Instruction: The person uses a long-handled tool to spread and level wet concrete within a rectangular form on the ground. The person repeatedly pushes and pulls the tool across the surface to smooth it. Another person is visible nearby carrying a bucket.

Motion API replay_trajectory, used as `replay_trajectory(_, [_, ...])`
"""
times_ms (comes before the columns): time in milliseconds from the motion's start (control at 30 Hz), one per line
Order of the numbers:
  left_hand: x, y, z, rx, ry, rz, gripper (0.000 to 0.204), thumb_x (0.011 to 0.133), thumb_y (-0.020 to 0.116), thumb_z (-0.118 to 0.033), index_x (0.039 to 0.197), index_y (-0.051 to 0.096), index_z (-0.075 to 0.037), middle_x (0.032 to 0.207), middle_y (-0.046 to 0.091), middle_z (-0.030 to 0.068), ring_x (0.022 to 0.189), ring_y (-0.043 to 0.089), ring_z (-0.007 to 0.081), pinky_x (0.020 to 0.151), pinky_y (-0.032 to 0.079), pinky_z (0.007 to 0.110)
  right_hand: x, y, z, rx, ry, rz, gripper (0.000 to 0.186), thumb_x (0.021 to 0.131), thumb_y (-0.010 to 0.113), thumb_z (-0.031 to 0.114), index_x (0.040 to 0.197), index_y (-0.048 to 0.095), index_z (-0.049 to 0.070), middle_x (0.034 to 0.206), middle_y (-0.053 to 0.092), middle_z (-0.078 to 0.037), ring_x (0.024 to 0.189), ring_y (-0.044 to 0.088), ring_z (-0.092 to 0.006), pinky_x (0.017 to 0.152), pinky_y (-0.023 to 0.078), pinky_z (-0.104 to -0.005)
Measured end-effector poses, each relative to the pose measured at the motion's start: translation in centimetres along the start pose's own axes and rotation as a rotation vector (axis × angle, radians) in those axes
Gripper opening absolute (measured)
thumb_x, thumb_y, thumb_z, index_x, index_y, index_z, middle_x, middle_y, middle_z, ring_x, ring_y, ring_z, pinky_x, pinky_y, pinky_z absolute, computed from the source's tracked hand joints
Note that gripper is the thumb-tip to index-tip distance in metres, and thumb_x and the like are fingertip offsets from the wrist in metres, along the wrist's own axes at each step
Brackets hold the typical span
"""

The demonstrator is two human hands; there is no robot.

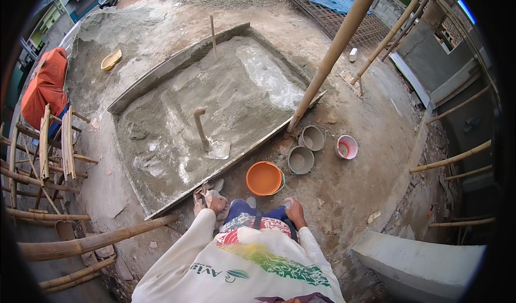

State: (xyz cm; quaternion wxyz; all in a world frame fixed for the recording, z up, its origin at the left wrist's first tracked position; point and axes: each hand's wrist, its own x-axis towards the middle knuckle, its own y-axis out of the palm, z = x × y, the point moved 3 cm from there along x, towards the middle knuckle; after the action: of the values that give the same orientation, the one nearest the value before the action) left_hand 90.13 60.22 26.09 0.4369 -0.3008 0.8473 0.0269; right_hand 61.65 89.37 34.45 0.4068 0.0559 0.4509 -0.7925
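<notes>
My left hand (216, 202) is closed on a crumpled beige piece (201, 195), perhaps cloth or paper, beside the near edge of a low mixing trough (177, 200). By my right thigh, my right hand (294, 213) has its fingers curled; whether anything is in them is hidden. Grey sand and pale powder (156, 125) fill the trough. In it a shovel (217, 149) lies with its blade near the front edge and its wooden handle rising. An orange bucket (264, 178) stands just ahead of my knees.
Two grey buckets (300, 160) and a pinkish-white bucket (346, 147) stand to the right. A bamboo pole (336, 56) rises by the trough's right corner. Bamboo poles (97, 242) jut in at left. A yellow scoop (111, 60) lies on the sand heap (91, 83).
</notes>
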Motion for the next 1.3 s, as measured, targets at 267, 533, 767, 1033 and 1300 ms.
replay_trajectory(267, [-1.3,-3.5,5.2,-0.216,-0.220,0.010,0.016,0.098,0.063,-0.018,0.101,0.071,-0.004,0.081,0.071,0.0096,0.063,0.068,0.0217,0.055,0.057,0.036,-1.1,2.8,-5.8,0.590,0.335,-0.002,0.028,0.088,0.065,0.008,0.114,0.071,-0.001,0.089,0.076,-0.009,0.073,0.070,-0.0190,0.074,0.056,-0.0349])
replay_trajectory(533, [2.1,-2.2,5.4,0.398,-0.115,0.045,0.034,0.101,0.066,-0.031,0.114,0.071,-0.001,0.100,0.072,0.0132,0.087,0.071,0.0269,0.077,0.059,0.044,-4.3,4.0,-21.3,0.460,0.496,-0.453,0.019,0.084,0.070,0.011,0.101,0.072,0.001,0.090,0.074,-0.015,0.071,0.069,-0.0257,0.069,0.055,-0.0414])
replay_trajectory(767, [-2.0,-9.2,-0.1,0.029,-0.249,-0.005,0.041,0.101,0.061,-0.028,0.132,0.063,-0.001,0.115,0.071,0.0168,0.093,0.072,0.0309,0.080,0.059,0.044,-8.9,17.5,-20.2,0.020,0.277,-0.010,0.034,0.097,0.053,0.025,0.088,0.073,-0.002,0.089,0.070,-0.029,0.087,0.070,-0.0473,0.078,0.055,-0.0553])
replay_trajectory(1033, [0.2,-4.3,-4.0,-0.045,-0.151,0.075,0.012,0.103,0.061,-0.020,0.099,0.063,-0.009,0.077,0.065,0.0040,0.063,0.066,0.0187,0.053,0.054,0.034,-10.8,14.1,-22.2,0.346,0.528,-0.315,0.026,0.092,0.061,0.020,0.099,0.074,-0.001,0.100,0.073,-0.028,0.097,0.073,-0.0427,0.081,0.055,-0.0490])
replay_trajectory(1300, [0.0,-2.0,-2.6,-0.048,-0.216,0.221,0.033,0.102,0.062,-0.028,0.121,0.060,0.000,0.105,0.067,0.0149,0.090,0.069,0.0287,0.079,0.060,0.043,-12.5,10.5,-22.4,0.352,0.545,-0.326,0.031,0.098,0.057,0.025,0.110,0.072,0.001,0.108,0.072,-0.028,0.105,0.069,-0.0462,0.089,0.054,-0.0518])
